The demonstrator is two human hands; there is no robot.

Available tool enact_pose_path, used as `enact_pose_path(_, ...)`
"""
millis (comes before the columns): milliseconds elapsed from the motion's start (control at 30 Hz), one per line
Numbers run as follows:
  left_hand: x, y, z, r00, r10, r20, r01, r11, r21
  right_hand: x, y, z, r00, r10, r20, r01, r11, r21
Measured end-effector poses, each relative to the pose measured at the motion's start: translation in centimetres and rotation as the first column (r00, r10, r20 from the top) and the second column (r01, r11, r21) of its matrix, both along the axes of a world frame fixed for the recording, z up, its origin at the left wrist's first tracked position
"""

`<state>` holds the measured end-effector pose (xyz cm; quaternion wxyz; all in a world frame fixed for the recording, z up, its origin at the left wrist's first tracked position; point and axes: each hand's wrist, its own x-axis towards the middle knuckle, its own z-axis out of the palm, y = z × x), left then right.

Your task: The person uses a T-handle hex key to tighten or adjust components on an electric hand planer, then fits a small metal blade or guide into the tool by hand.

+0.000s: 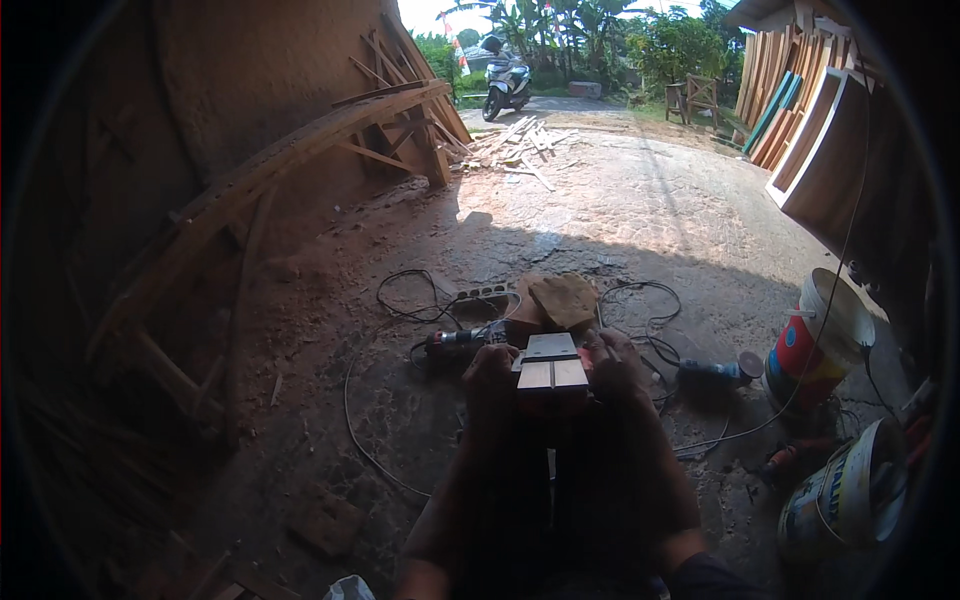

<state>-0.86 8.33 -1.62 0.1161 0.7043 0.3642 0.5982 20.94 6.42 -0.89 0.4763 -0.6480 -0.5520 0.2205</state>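
Observation:
Both hands hold an upturned power planer, its flat silver sole facing up and its body in shadow. My left hand is curled at the tool's left side, my right hand grips its right side. Just beyond lies a rough brown block beside a perforated piece. A silver-and-black power tool rests on the floor left of my left hand; a blue grinder-like tool with a round disc lies right of my right hand. Cords loop around them.
A wooden bench runs along the left wall. Stacked paint buckets and another bucket stand right, near a red tool. Scrap sticks lie ahead on the concrete floor; boards lean right; a scooter is parked outside.

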Motion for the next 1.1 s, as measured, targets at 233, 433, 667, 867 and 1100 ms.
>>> enact_pose_path(233, 0.0, -0.2, 0.3, 0.995, -0.048, 0.086, 0.051, 0.998, -0.031, -0.3, -0.6, 1.0, 0.997, -0.028, 0.069, 0.027, 0.999, 0.017)
enact_pose_path(433, -0.1, -0.1, 0.1, 0.986, -0.097, 0.133, 0.106, 0.993, -0.061, -0.2, -0.6, 0.9, 1.000, -0.009, 0.027, 0.008, 1.000, 0.015)
enact_pose_path(667, 0.0, -0.2, 0.4, 0.994, -0.063, 0.087, 0.070, 0.995, -0.075, -0.1, -0.6, 0.8, 1.000, -0.014, 0.017, 0.013, 0.999, 0.045)
enact_pose_path(867, -0.1, -0.1, 0.2, 1.000, 0.014, -0.014, -0.013, 1.000, 0.006, -0.1, -0.4, 0.8, 1.000, -0.006, 0.018, 0.006, 1.000, 0.005)
enact_pose_path(1100, 0.1, 0.1, 0.2, 0.997, 0.057, -0.050, -0.052, 0.995, 0.083, -0.1, -0.3, 0.6, 1.000, -0.005, -0.003, 0.004, 1.000, -0.029)
